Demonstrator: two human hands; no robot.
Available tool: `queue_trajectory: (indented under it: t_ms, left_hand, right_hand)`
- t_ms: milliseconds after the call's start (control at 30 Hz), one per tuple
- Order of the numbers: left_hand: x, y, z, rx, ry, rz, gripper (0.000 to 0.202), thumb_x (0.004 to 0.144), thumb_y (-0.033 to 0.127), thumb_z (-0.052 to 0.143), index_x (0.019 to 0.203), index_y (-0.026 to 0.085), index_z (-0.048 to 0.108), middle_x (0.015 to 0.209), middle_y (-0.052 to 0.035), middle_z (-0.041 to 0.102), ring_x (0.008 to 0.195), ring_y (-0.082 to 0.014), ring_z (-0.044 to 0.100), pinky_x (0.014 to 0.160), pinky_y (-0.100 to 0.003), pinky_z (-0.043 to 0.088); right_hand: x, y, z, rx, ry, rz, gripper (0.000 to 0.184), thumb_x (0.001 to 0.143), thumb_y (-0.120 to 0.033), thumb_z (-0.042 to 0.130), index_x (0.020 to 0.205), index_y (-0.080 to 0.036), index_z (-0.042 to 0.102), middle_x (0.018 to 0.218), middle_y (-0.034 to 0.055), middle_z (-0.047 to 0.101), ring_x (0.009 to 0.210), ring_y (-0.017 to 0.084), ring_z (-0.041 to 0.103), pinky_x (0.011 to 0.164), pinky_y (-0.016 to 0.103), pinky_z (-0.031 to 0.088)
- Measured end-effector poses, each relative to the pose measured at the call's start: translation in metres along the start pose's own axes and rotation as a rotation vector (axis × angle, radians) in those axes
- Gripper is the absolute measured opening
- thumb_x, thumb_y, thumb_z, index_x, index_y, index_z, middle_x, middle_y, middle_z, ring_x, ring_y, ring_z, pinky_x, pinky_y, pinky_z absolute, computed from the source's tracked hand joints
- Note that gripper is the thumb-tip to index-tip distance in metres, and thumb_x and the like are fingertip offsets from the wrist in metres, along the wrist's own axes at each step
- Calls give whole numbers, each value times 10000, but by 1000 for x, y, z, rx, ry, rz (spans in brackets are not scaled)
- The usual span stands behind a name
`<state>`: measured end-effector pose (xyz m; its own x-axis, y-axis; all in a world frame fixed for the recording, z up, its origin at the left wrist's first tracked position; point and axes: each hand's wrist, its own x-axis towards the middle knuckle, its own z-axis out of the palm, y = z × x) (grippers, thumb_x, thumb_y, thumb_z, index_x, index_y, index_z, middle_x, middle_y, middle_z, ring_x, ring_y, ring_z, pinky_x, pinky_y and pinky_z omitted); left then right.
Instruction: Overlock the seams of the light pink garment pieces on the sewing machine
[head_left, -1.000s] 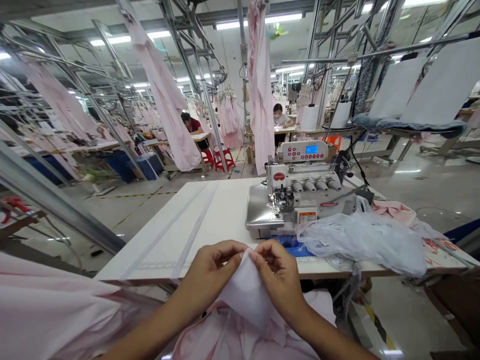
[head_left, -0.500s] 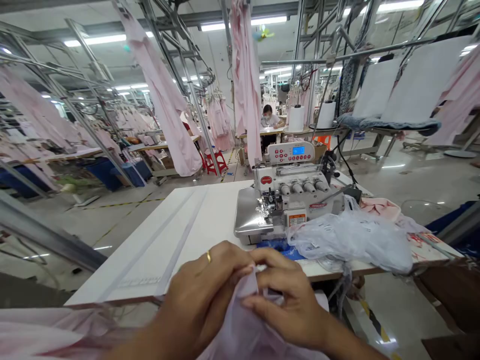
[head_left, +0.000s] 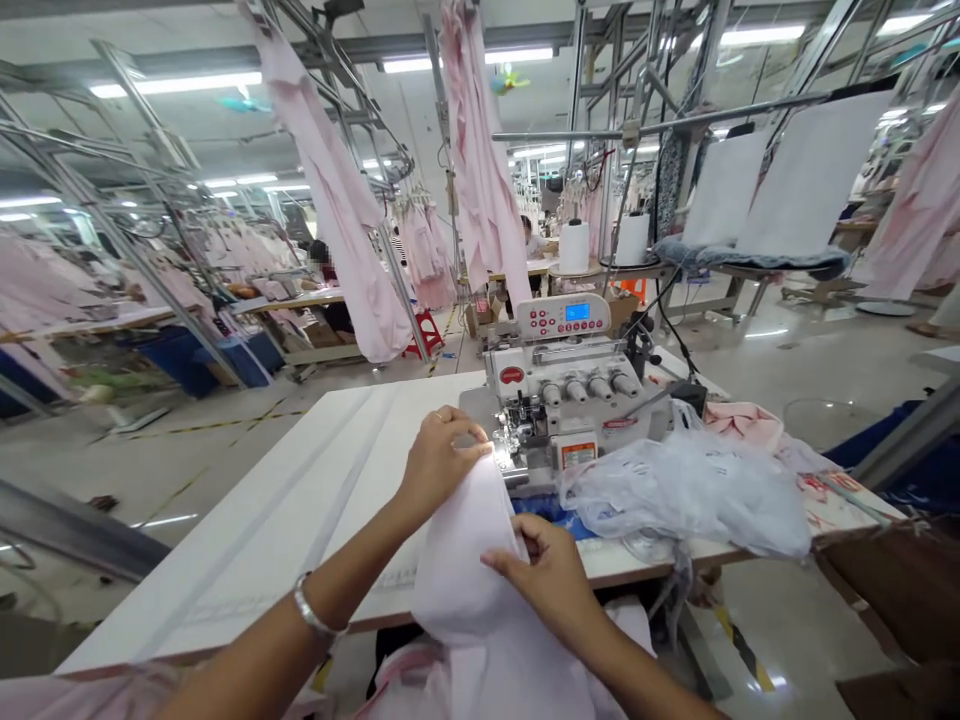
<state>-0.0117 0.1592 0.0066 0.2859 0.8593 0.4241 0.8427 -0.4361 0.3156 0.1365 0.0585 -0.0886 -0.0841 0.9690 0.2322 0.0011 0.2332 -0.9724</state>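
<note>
Gripping pale pink fabric (head_left: 465, 590), fingers (head_left: 457, 425) clenched — left hand (head_left: 442, 460) just beside the overlock machine (head_left: 562, 400), right hand (head_left: 544, 575) over the table edge (head_left: 225, 625).

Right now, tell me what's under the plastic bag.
The plastic bag covers part of a blue item at its left edge; whatever lies beneath its middle is hidden.

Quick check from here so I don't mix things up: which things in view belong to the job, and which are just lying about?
Job:
left hand
right hand
pale pink fabric
overlock sewing machine

Lying about:
clear plastic bag
pink cloth piece
hanging pink garments
</note>
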Motion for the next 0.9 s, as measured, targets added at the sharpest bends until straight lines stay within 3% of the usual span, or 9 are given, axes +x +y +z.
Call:
queue_trajectory:
  t_ms: [133,233,333,467,567,667,733,800,900]
  left_hand:
    - [-19,21,-7,129,-29,46,201,902,204,553,830,213,740,903,-62,700,888,-251,601,830,-406,480]
    - [-47,34,-2,192,-15,136,286,957,179,450,1080,176,708,1089,-89,709,980,-253,605,885,-413,495]
    - [-68,41,10,265,40,285,368,982,240,443,1307,142,584,1273,-105,650,1121,-247,575,958,-395,497]
    - [-65,47,17,342,35,384,390,991,264,427,1324,108,557,1301,-141,634,1163,-254,571,991,-396,493]
    - [-53,48,15,322,-4,358,371,990,228,395,1304,111,556,1286,-143,640,1172,-252,578,990,-394,498]
    - [-52,41,13,172,-73,243,368,990,251,379,1313,167,534,1301,-119,632,1224,-255,560,1042,-444,470]
    - [-63,31,17,29,-33,112,384,973,321,417,1330,211,507,1402,-112,560,1335,-277,479,1133,-529,368]
    - [-83,20,24,-177,121,-155,499,907,444,523,1347,217,460,1453,-136,499,1386,-314,422,1141,-572,340]
    - [-111,8,29,-645,177,-649,698,745,600,679,1271,193,470,1255,-155,625,1192,-338,595,917,-482,548]
  right_hand:
    - [-4,-2,-2,1,-35,17,410,893,-445,540,591,-194,421,603,-36,352,583,131,335,549,261,243]
    - [-15,-2,-4,26,-104,7,456,934,-485,452,597,-215,308,609,-41,300,589,130,316,548,264,237]
    - [-24,-1,-6,33,-117,9,465,928,-476,480,602,-219,270,609,-49,260,586,125,283,544,269,213]
    - [-26,0,-10,46,-104,31,433,927,-452,486,613,-217,301,629,-45,273,601,128,278,555,269,224]
    - [-27,-2,-12,37,-92,33,431,914,-439,505,608,-215,302,631,-42,286,610,130,292,566,269,238]
    - [-27,-7,-11,62,-86,34,441,909,-443,518,582,-204,343,619,-31,342,613,136,341,570,267,259]
    - [-24,-11,-10,127,-85,48,428,909,-463,521,595,-184,440,637,-10,420,628,148,395,578,266,298]
    - [-18,-13,-10,173,-75,61,419,902,-478,533,623,-167,506,654,6,463,632,155,422,576,265,321]
    - [-12,-11,-9,171,-54,57,416,890,-468,559,612,-163,513,631,-3,449,605,145,404,555,259,307]
